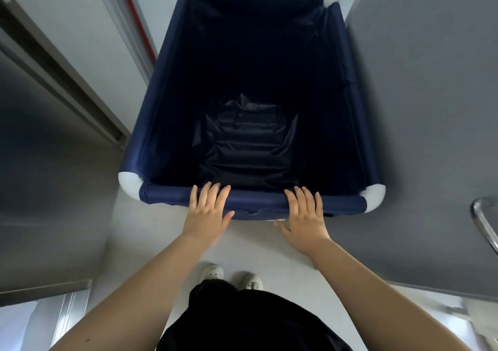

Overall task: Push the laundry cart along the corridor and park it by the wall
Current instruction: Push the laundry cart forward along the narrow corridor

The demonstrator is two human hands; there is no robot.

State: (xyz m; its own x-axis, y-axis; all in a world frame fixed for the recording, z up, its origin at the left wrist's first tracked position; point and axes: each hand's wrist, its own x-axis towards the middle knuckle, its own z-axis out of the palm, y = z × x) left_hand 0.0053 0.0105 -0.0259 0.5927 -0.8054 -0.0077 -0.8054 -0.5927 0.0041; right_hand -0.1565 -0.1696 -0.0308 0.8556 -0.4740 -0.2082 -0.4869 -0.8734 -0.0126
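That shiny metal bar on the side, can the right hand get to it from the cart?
Probably yes. The right hand rests on the cart's near rim, and only bare floor shows between it and the metal bar.

Dim, soft light; blurred, warped edges.

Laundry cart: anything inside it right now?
No laundry visible inside the laundry cart; only its dark, wrinkled liner. The deep corners are too shadowed to check.

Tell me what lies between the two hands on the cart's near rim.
In the head view, only a bare stretch of the cart's navy rim lies between the left hand and right hand; nothing else.
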